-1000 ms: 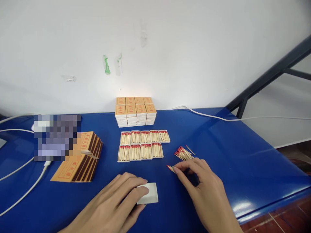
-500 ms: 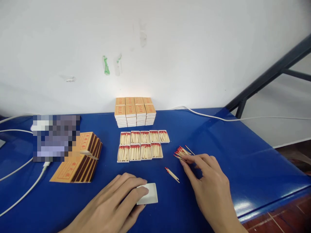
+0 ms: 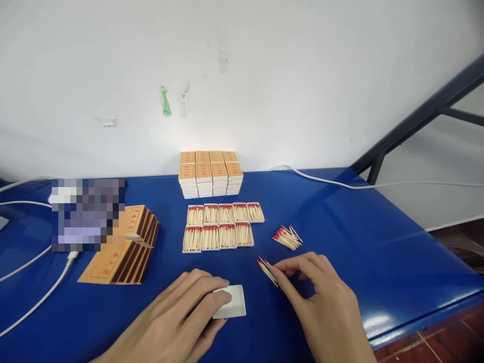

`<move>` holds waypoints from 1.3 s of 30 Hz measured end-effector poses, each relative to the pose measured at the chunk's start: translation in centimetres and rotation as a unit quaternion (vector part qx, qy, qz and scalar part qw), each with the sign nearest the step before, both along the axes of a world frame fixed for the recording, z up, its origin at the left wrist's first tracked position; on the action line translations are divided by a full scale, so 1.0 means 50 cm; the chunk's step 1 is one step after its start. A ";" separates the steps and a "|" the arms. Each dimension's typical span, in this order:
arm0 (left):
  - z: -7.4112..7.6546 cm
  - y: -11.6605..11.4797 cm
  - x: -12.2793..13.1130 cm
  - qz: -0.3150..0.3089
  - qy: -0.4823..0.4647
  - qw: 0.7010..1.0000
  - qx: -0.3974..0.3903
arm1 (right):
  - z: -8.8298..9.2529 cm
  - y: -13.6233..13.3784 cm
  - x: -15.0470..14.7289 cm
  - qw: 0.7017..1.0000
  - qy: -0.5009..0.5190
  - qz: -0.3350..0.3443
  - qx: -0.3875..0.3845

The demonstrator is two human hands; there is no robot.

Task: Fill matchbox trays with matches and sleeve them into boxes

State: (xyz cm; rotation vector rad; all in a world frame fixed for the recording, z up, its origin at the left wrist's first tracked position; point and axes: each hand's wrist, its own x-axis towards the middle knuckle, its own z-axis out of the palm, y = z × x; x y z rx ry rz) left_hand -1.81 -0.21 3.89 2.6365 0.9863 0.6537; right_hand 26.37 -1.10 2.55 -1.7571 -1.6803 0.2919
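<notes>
My left hand [image 3: 177, 317] lies curled over a small white matchbox tray [image 3: 231, 301] near the table's front edge, fingers on its left side. My right hand [image 3: 321, 302] rests to the right, its thumb and forefinger pinched on a few red-tipped matches [image 3: 265, 267] lying on the blue table [image 3: 359, 237]. Behind that hand is a loose pile of matches [image 3: 288, 237]. Several filled white trays of matches [image 3: 221, 227] sit in two rows at the table's middle.
A stack of closed matchboxes [image 3: 210, 173] stands against the white wall. Flat orange box sleeves [image 3: 123, 244] lie in piles at the left. White cables [image 3: 38, 297] run along the left side and the back right. The table's edge drops off at the right.
My right hand went back to the loose pile, then returned toward me with more matches, now set beside the few lying on the table. My left hand and the white tray stayed still.
</notes>
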 end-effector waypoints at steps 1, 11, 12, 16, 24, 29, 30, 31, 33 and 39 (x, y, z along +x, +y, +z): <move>0.000 0.000 0.000 0.000 -0.001 1.000 0.001 | 0.001 0.003 0.002 1.000 0.002 -0.005 -0.001; -0.010 -0.002 0.004 0.000 -0.019 1.000 0.007 | -0.002 0.014 -0.011 0.999 0.029 0.007 -0.026; -0.009 -0.001 0.005 0.000 -0.020 1.000 0.011 | 0.001 0.012 -0.012 0.999 0.030 0.010 -0.027; 0.003 0.002 0.010 -0.017 -0.018 0.999 0.032 | 0.014 0.000 -0.001 0.999 0.029 0.011 -0.029; -0.015 0.003 0.008 -0.009 -0.030 0.999 0.038 | -0.003 -0.020 0.059 0.996 0.026 0.028 -0.075; -0.021 0.001 0.010 -0.007 -0.042 0.998 0.040 | -0.015 -0.015 0.052 0.996 0.010 0.047 -0.082; -0.018 0.002 0.010 -0.007 -0.043 0.998 0.043 | -0.014 -0.014 0.046 0.996 0.015 0.044 -0.076; -0.014 0.003 0.010 -0.008 -0.038 0.998 0.042 | -0.012 -0.012 0.040 0.997 0.023 0.039 -0.069; -0.005 0.005 0.009 -0.010 -0.027 0.999 0.043 | -0.009 -0.009 0.028 0.997 0.037 0.030 -0.060; 0.006 0.008 0.007 -0.013 -0.012 0.999 0.036 | -0.006 -0.009 0.019 0.998 0.035 0.020 -0.057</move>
